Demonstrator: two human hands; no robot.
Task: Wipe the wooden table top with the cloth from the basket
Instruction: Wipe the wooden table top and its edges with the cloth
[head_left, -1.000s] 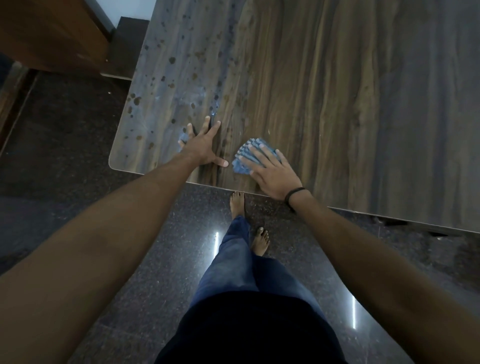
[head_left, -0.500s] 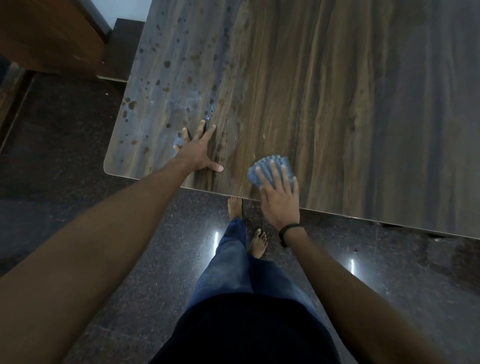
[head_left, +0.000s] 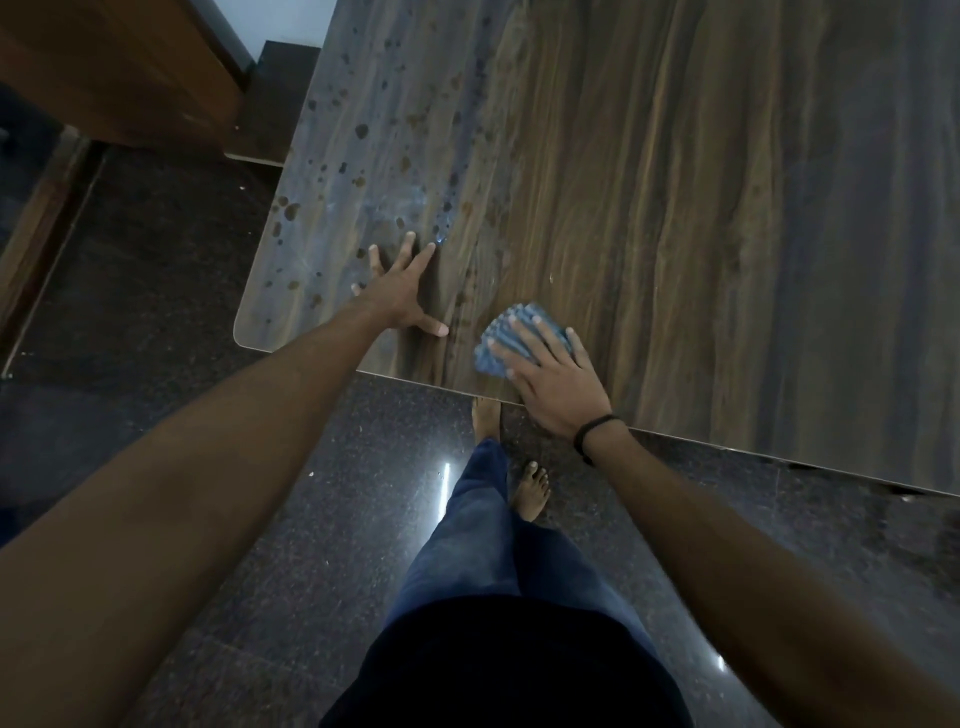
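At table's (head_left: 675, 208) near edge, head view: right hand (head_left: 556, 384), fingers spread flat, presses blue cloth (head_left: 501, 340) onto wood. Left hand (head_left: 400, 299) splayed, bracing beside. Wiping under way; spotted left corner likely next, needing leftward sweep.

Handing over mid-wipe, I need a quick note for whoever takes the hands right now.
Left hand: open, flat on the table top near its corner, holding nothing.
Right hand: fingers straight, pressing the blue cloth near the front edge.
Done: cloth is out and on the wood; basket not in view.
To do: dark spots cover the left strip beyond the left hand; wipe there.
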